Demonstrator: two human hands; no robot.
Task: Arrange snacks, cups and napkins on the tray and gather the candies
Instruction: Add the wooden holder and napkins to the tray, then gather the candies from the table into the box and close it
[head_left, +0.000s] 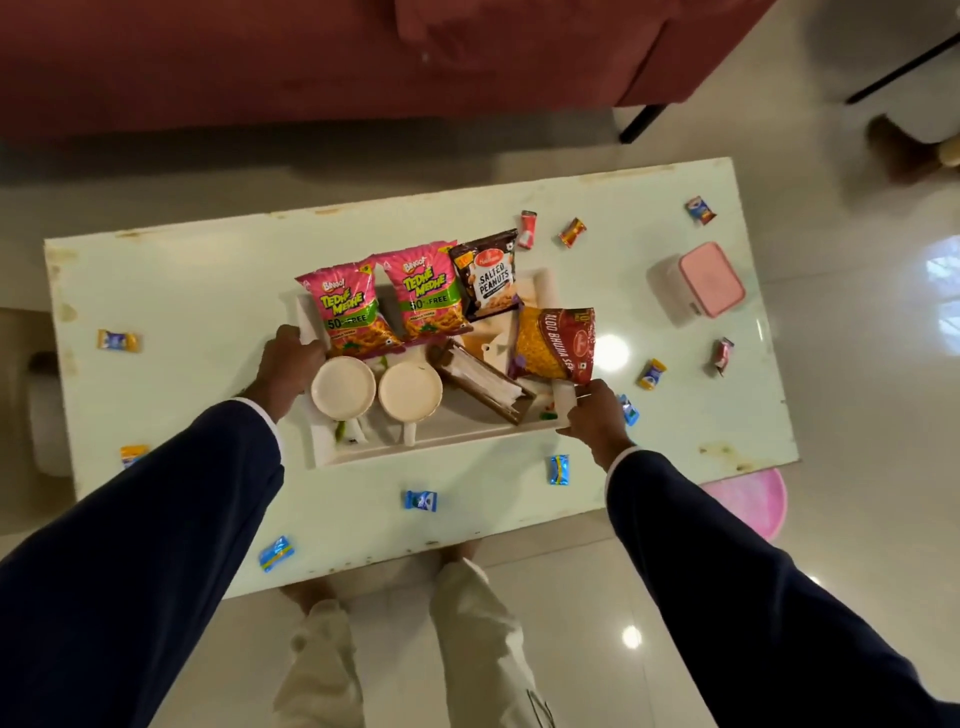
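My left hand (287, 364) curls closed around the left rim of the white tray (441, 441), and my right hand (592, 415) grips its right rim. The tray sits on the pale table (208, 312), holding two pink Tedhe Medhe packets (348, 312), salted peanuts (488, 275), an aloo bhujia packet (556, 343), two white cups (343, 387) and a napkin holder (483, 382). Wrapped candies (421, 500) lie scattered around it.

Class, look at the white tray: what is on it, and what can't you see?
On the tray: two pink Bingo packs, peanuts, a red sev pack, two cups and a napkin holder. The packs hide the tray's far rim.
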